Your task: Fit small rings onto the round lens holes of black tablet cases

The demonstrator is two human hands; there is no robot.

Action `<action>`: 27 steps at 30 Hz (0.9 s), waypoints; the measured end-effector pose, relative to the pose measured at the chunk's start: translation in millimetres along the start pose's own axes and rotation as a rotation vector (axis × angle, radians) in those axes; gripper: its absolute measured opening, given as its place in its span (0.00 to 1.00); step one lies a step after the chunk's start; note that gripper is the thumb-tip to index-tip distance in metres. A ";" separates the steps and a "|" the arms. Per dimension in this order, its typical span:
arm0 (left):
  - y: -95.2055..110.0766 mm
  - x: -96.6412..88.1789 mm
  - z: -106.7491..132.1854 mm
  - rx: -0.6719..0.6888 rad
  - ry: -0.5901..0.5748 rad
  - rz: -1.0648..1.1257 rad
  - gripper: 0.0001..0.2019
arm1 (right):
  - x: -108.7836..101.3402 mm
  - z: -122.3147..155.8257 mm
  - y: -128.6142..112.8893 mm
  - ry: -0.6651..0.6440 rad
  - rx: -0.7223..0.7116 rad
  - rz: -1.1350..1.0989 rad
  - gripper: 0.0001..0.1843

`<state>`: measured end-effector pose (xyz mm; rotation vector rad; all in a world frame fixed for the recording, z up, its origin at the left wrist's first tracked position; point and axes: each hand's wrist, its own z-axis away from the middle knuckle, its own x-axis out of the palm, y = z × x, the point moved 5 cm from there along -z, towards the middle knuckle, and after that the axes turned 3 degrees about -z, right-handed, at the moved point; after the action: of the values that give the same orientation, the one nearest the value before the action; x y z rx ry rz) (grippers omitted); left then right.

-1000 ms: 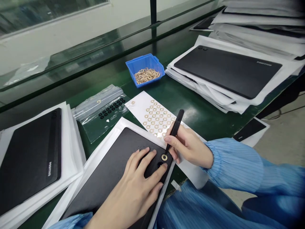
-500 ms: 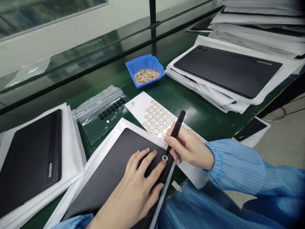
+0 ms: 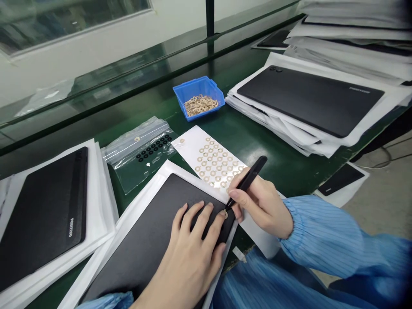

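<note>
A black tablet back cover (image 3: 144,223) lies on white sheets in front of me. My left hand (image 3: 189,249) rests flat on it with the fingers spread. Its index fingertip touches a small tan ring sticker (image 3: 226,214) near the cover's right corner and partly hides it. In my right hand (image 3: 260,201) I hold black tweezers (image 3: 249,178), tilted, with the tips at that ring's edge. Beside the hand lies a white sheet (image 3: 189,139) with rows of tan ring stickers (image 3: 215,161), partly under my right hand.
A blue bin (image 3: 196,113) of loose tan rings stands behind. A clear zip bag (image 3: 135,167) with black rings (image 3: 153,148) lies left of the sheet. Covers interleaved with white paper stand in a left stack (image 3: 41,214) and a right stack (image 3: 309,98).
The tweezers have leaned further over to the right, and their tips have moved to the ring's upper edge. My left index fingertip now covers more of the ring.
</note>
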<state>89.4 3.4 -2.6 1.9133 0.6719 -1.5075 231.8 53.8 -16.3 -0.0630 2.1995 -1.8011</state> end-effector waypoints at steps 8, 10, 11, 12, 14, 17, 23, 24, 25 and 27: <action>-2.0 0.8 0.1 0.017 -0.029 0.004 0.18 | 1.3 1.9 -2.3 -0.008 -0.058 0.037 0.06; -1.9 0.6 1.0 0.031 -0.045 -0.004 0.18 | 1.7 2.3 -3.5 -0.008 -0.089 0.064 0.06; -1.9 0.6 1.7 0.037 -0.050 -0.010 0.19 | 1.9 2.5 -4.1 -0.008 -0.109 0.085 0.06; -2.0 0.5 2.3 0.039 -0.049 -0.017 0.18 | 2.2 2.6 -4.6 -0.010 -0.129 0.106 0.05; -2.3 0.3 3.5 0.037 -0.037 -0.032 0.18 | 2.7 2.9 -5.0 -0.013 -0.167 0.138 0.05; -2.9 -0.5 4.0 0.038 -0.020 -0.050 0.17 | 2.7 3.4 -5.9 -0.012 -0.238 0.143 0.05; -5.5 -2.2 4.6 0.042 -0.011 0.016 0.15 | 3.5 2.8 -7.5 -0.057 -0.266 0.061 0.06; -6.2 -2.2 5.1 0.040 -0.007 0.025 0.14 | 4.1 2.7 -7.0 -0.075 -0.255 0.041 0.07; -6.9 -2.0 5.7 0.038 -0.004 0.026 0.14 | 4.6 2.6 -5.9 -0.093 -0.239 0.012 0.07; -7.9 -1.2 6.8 0.036 -0.007 0.016 0.14 | 4.7 2.7 -2.6 -0.131 -0.189 -0.077 0.09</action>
<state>79.0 3.9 -3.8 1.9350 0.6283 -1.5252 227.6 49.6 -15.3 -0.3013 2.2935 -1.5731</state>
